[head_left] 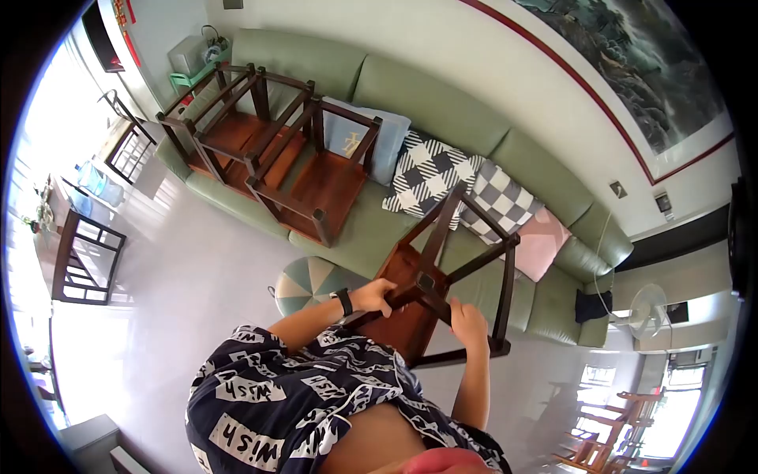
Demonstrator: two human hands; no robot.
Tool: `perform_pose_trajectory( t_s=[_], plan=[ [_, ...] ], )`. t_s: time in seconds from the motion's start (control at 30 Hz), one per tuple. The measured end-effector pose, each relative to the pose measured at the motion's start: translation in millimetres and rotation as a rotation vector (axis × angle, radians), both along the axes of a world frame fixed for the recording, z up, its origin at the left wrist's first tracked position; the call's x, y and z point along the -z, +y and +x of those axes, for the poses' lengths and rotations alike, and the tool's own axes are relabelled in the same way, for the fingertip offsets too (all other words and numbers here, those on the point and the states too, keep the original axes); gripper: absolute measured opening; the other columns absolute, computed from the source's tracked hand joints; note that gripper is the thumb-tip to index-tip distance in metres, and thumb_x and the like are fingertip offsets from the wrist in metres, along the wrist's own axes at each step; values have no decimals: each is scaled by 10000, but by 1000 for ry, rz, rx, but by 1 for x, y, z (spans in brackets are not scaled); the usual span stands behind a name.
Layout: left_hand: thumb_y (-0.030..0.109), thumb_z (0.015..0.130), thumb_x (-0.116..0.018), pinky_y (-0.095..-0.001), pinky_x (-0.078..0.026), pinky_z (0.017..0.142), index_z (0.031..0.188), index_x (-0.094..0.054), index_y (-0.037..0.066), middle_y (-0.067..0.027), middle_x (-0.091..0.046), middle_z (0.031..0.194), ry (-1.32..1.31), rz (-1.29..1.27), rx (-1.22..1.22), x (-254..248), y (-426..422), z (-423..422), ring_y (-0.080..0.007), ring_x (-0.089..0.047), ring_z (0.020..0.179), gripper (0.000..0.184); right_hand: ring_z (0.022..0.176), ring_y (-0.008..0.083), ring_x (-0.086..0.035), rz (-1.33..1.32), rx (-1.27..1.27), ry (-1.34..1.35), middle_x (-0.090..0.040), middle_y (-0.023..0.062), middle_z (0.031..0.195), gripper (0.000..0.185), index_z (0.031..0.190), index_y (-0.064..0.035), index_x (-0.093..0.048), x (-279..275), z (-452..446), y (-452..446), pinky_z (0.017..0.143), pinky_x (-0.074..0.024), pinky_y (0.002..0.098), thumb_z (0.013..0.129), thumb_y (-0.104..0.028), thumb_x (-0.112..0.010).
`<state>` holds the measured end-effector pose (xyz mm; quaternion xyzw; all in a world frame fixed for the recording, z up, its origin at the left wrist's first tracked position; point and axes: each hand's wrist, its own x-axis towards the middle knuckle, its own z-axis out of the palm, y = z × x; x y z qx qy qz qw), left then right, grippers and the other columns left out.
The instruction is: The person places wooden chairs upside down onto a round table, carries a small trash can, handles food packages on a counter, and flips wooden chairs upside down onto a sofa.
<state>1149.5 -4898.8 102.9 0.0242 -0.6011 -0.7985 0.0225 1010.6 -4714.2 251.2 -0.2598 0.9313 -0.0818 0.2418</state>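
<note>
A pale, glossy floor (181, 253) spreads from the bright windows on the left, past a dark chair (91, 261) and a water bottle (103, 188); a long green sofa (442, 91) crosses the middle, below a white wall and a framed landscape painting (639, 67); at the far right stand a fan (647, 310) and slatted wooden furniture (616, 434).

Just in front of the sofa, at the middle of the view, a dark wooden stool (408, 316) is held upended; its seat lies to the lower left with the underside showing, its legs point to the upper right, and its long axis, seat to feet, runs along that slant; whether it touches the sofa cannot be told. The left hand (375, 297), below a black wristband (343, 302), is curled round the nearest leg; the right hand (467, 320) is closed over a rail between two leg ends.

Around it, more stools (328, 189) sit upside down on the sofa's left part; a round pouf (304, 288) stands by the left forearm, partly covered by it; a blue cushion (355, 142), a black-and-white cushion (430, 174), a grey checked cushion (509, 201) and a pink cushion (543, 245) line the sofa; the held stool's bars overlap several of these in view.
</note>
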Motion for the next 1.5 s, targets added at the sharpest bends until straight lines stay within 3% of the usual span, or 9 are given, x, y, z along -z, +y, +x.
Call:
perform_pose_trajectory(
  t_s=[0.23, 0.3, 0.37, 0.47, 0.8, 0.9, 1.2, 1.4, 1.5],
  plan=[
    [-59, 539, -585, -294, -442, 591, 920, -635, 2, -36, -590, 702, -450, -154, -369, 62, -61, -35, -161, -561, 676, 389, 803, 356, -651, 20, -207, -200, -646, 195, 649, 643, 741, 27, -657, 92, -67, -100, 863, -460, 431, 929, -459, -282],
    [-78, 558, -541, -268, -424, 575, 905, -638, 10, -10, -575, 683, -470, -130, -396, 111, -67, -39, -141, -538, 640, 371, 808, 401, -631, 2, -323, -75, -653, 232, 751, 633, 811, 50, -660, 179, -79, -98, 834, -467, 481, 936, -441, -281],
    [-91, 568, -521, -257, -412, 562, 902, -638, 17, 5, -562, 673, -473, -66, -321, 140, -70, -39, -124, -522, 622, 371, 805, 436, -617, 23, -305, -17, -643, 259, 801, 621, 808, 45, -661, 131, -72, -114, 799, -472, 505, 945, -428, -283],
    [-108, 594, -508, -244, -398, 535, 913, -633, 27, 22, -552, 669, -358, -74, -366, 101, -58, -47, -100, -503, 602, 368, 804, 455, -609, 67, -365, -109, -632, 279, 814, 605, 807, 30, -667, 119, -85, -112, 776, -477, 516, 951, -419, -288],
    [-71, 711, -512, -278, -470, 683, 934, -634, 24, -81, -664, 817, -392, -356, -470, 121, -74, -86, -152, -621, 812, 272, 811, 440, -613, -46, -373, -159, -637, 266, 822, 593, 810, 21, -666, 151, -129, -122, 784, -478, 514, 950, -424, -301],
    [-59, 739, -504, -289, -466, 714, 943, -627, 15, -72, -663, 814, -406, -463, -580, 169, -100, -92, -160, -617, 829, 249, 831, 442, -612, -69, -399, -140, -636, 271, 833, 599, 825, 22, -664, 168, -135, -153, 796, -479, 507, 947, -433, -294],
    [4, 785, -515, -340, -464, 712, 934, -628, 32, -140, -644, 785, -441, -478, -802, 162, -165, -140, -250, -623, 788, 188, 903, 455, -595, -62, -439, -148, -624, 288, 938, 620, 912, 12, -652, 168, -171, -226, 848, -460, 509, 950, -460, -251],
    [-30, 750, -535, -395, -471, 793, 1049, -609, 60, -172, -649, 986, -577, -535, -779, 166, -194, -146, -335, -610, 926, 320, 862, 437, -612, -44, -500, -144, -640, 265, 890, 596, 910, -7, -638, 182, -177, -262, 817, -470, 508, 955, -456, -249],
    [4, 737, -549, -397, -468, 861, 1176, -551, 49, -193, -590, 1137, -447, -503, -965, 180, -189, -145, -354, -577, 1013, 441, 841, 432, -617, -34, -529, -103, -644, 256, 869, 589, 900, -12, -637, 184, -176, -274, 800, -473, 509, 957, -449, -246]
  ],
)
